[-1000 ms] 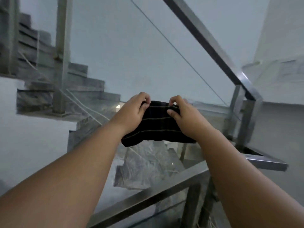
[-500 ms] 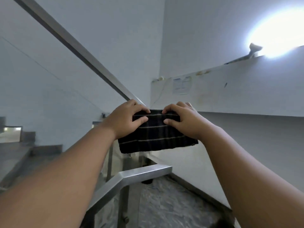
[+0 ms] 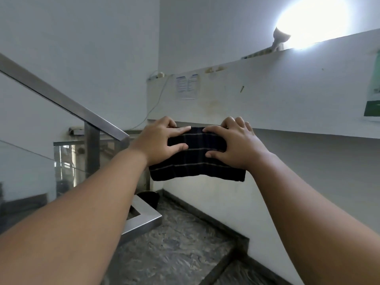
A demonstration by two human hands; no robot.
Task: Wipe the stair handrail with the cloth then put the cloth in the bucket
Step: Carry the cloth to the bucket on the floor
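Black cloth [image 3: 196, 156] with thin pale stripes is held up in the air by both hands, out in front of the white wall [image 3: 287, 95]. One side of it is gripped by the left hand [image 3: 159, 141], with the thumb laid across the front and the fingers curled over the top edge. The other side is gripped by the right hand [image 3: 233, 145] in the same way. The cloth is folded, and its bottom edge hangs loose below the hands. It is not touching anything else.

Shiny metal is seen on the left, where the stair handrail [image 3: 61, 100] slopes down to a corner just beside the left wrist. A lower piece of the same rail [image 3: 144, 222] is bent in a corner under the left arm. Glass panels [image 3: 30, 171] are fixed under the rail.

Down on the floor, a dark round bucket [image 3: 151, 198] is seen past the left arm, near the wall and well below the cloth. Only part of it shows. Grey stone steps [image 3: 174, 249] are spread out below. A bright lamp [image 3: 308, 19] shines high on the right, and a paper note [image 3: 187, 86] is stuck on the wall.
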